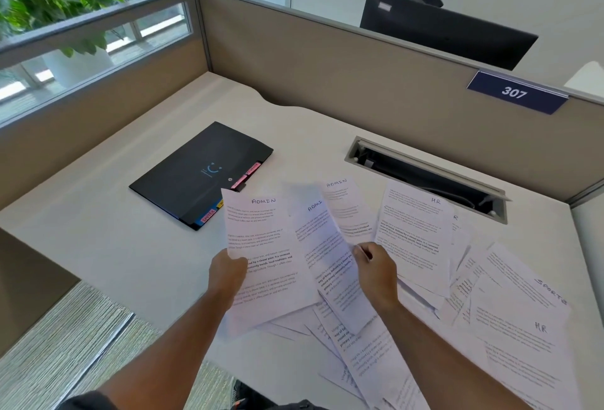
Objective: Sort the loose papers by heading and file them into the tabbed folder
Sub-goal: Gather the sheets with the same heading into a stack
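Note:
My left hand (227, 274) holds a sheet headed ADMIN (261, 246) by its left edge, raised above the desk. My right hand (376, 270) pinches a second ADMIN sheet (318, 239), tilted beside the first. A third ADMIN page (348, 203) lies flat behind them. An HR sheet (415, 236) sits to the right, and further right are pages marked SPORTS (526, 292) and HR (523, 344). The black tabbed folder (199, 174) lies closed at the left, with pink, yellow and blue tabs along its right edge.
Several more loose papers (366, 354) overlap near the desk's front edge. A cable slot (425, 174) opens in the white desk (114, 230) behind the papers. Beige partition walls with a 307 sign (516, 92) enclose the back and left.

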The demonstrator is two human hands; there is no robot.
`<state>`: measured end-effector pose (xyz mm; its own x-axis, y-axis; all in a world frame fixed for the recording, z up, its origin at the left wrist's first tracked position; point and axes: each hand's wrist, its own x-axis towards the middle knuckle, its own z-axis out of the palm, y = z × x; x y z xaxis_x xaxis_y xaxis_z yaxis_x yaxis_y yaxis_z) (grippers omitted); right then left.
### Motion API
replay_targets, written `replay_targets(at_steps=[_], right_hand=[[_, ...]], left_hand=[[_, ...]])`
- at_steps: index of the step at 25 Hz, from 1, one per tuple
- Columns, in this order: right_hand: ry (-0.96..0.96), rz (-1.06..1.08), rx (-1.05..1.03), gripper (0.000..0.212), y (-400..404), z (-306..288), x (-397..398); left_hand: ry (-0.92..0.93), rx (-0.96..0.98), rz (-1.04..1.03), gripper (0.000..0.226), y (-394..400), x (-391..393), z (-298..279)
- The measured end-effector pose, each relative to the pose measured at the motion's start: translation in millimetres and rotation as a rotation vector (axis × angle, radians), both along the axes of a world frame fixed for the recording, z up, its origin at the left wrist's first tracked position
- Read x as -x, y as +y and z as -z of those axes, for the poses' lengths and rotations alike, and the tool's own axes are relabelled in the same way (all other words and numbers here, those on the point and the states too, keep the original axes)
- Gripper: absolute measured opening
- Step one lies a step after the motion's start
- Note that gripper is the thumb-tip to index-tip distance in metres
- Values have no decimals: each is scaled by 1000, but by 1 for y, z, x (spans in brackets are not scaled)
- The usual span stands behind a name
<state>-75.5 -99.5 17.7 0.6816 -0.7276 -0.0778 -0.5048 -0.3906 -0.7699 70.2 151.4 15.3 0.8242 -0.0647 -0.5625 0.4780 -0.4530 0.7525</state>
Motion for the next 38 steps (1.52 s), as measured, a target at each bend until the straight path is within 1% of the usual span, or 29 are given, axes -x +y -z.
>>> replay_targets(at_steps=[2,4,6,9,10,14,19,21,23,24,25,26,27,28,29,30,32,33,35,38], right_hand=[[-50,-13,-38,20,8,-10,-5],[-72,-85,-49,20,21,-14,-7],[-64,-179,-18,18,38,-12,-9],[-49,-337,52,20,65,-2,-13],[-52,-386,73,22,73,2,-14],[-67,-515,134,22,100,16,-17],[-84,-646,215,30,119,20,-21],[-75,-686,231,28,124,20,-21],[-56,-721,236,25,127,20,-20],[-41,-735,228,26,128,20,-20],[-16,-745,216,32,128,19,-20],[17,-753,203,42,127,17,-20],[56,-755,190,56,125,15,-19],[79,-734,184,71,121,13,-18],[89,-689,189,80,115,14,-16],[85,-626,209,77,106,17,-14],[87,-475,274,48,87,24,-6],[112,-405,306,40,78,27,0],[195,-321,350,40,63,31,15],[309,-341,387,50,50,34,36]], left_hand=[[5,13,6,25,-1,-1,0],[7,26,17,25,-3,-2,-1],[6,39,32,23,-5,-2,-3],[-5,78,30,13,-5,-1,-4],[-1,96,26,13,-4,0,-5],[37,156,-31,33,-4,1,-13],[67,211,-63,41,0,0,-15],[72,248,-86,33,4,-1,-13],[37,258,-70,10,7,-3,-9],[19,250,-48,10,8,-3,-8],[7,226,-25,19,8,-2,-7],[-3,208,-21,24,8,-2,-8],[-15,183,-23,27,9,-1,-9],[-28,168,-21,29,9,-2,-8],[-41,157,-15,32,9,-2,-8],[-50,152,-15,35,9,-3,-7],[-59,145,-47,35,7,-5,-7],[-62,141,-71,34,7,-5,-8],[-80,143,-117,32,8,-7,-8],[-98,138,-179,31,10,-11,-7]])
